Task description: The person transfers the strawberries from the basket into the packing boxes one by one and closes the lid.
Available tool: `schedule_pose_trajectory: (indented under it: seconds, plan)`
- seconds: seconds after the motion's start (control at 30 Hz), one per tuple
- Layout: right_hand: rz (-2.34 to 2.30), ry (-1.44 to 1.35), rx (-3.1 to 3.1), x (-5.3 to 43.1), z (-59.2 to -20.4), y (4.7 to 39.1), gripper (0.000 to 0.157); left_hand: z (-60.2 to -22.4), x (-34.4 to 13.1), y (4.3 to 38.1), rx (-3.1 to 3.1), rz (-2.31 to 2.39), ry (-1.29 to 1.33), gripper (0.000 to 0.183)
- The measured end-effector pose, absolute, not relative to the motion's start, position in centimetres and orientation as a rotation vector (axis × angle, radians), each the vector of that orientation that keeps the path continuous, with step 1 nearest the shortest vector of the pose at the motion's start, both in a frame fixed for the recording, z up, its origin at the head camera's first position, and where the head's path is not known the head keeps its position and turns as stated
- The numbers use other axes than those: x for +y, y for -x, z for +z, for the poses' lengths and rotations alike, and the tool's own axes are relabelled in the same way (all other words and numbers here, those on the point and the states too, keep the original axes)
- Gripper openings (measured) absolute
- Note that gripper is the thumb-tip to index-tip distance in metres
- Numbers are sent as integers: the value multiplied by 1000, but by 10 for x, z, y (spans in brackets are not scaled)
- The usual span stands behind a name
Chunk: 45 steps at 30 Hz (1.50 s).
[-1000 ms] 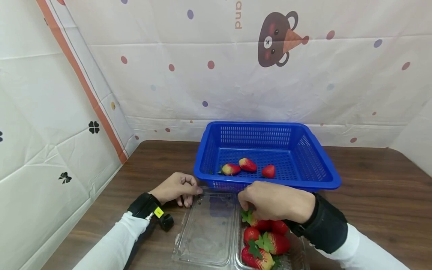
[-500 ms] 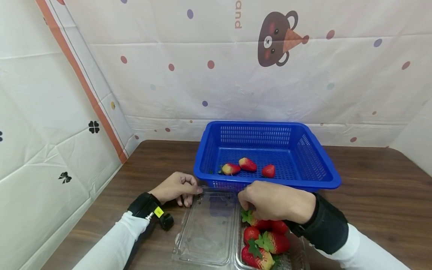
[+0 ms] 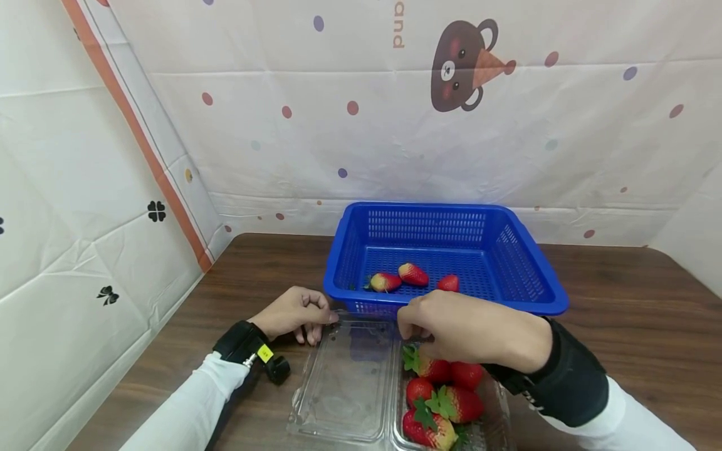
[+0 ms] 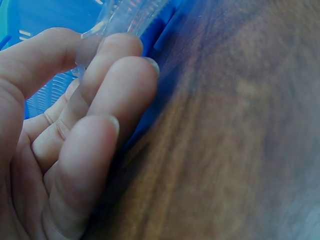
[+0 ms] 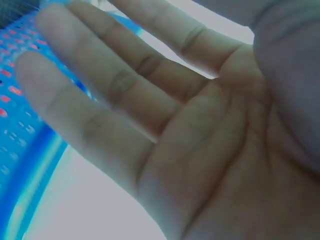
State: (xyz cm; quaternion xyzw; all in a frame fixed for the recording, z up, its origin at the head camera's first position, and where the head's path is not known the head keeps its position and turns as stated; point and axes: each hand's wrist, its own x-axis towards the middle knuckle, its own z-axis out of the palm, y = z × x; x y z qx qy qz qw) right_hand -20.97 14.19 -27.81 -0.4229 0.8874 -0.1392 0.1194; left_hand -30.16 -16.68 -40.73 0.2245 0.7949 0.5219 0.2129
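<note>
My left hand (image 3: 296,314) pinches the far left corner of an unfolded clear plastic clamshell box, at its flat lid (image 3: 351,388). In the left wrist view, thumb and index finger hold the clear edge (image 4: 131,19) while the other fingers curve loosely below. Several strawberries (image 3: 467,406) with green leaves fill the box's right half (image 3: 499,419). My right hand (image 3: 468,329) hovers over that half's far end, between the box and the blue basket; its fingertips are partly hidden from the head. The right wrist view shows loosely extended fingers (image 5: 117,90) with nothing in them.
A blue plastic basket (image 3: 521,269) stands right behind the box, against the patterned white cloth (image 3: 271,150). Inside it lie three strawberries, one (image 3: 413,274) near the middle. Brown wooden table (image 3: 626,313) extends to both sides.
My right hand has risen slightly from the strawberries toward the basket, its forearm shifting right, showing more of the berries beneath. The left hand keeps its hold on the lid corner.
</note>
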Motion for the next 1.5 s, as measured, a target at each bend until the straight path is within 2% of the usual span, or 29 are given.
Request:
schedule_pose_trajectory:
  seconds: [0.5, 0.83, 1.5]
  plan:
    - [-520, 1406, 2808, 156, -261, 220, 23, -409, -167, 302, 2224, 1439, -612, 33]
    - [-441, 1272, 2995, 166, -264, 238, 30, -408, -166, 301, 2219, 1445, -618, 32]
    - [-324, 887, 3074, 175, -279, 262, 26, -409, -166, 303, 2238, 1429, -608, 32]
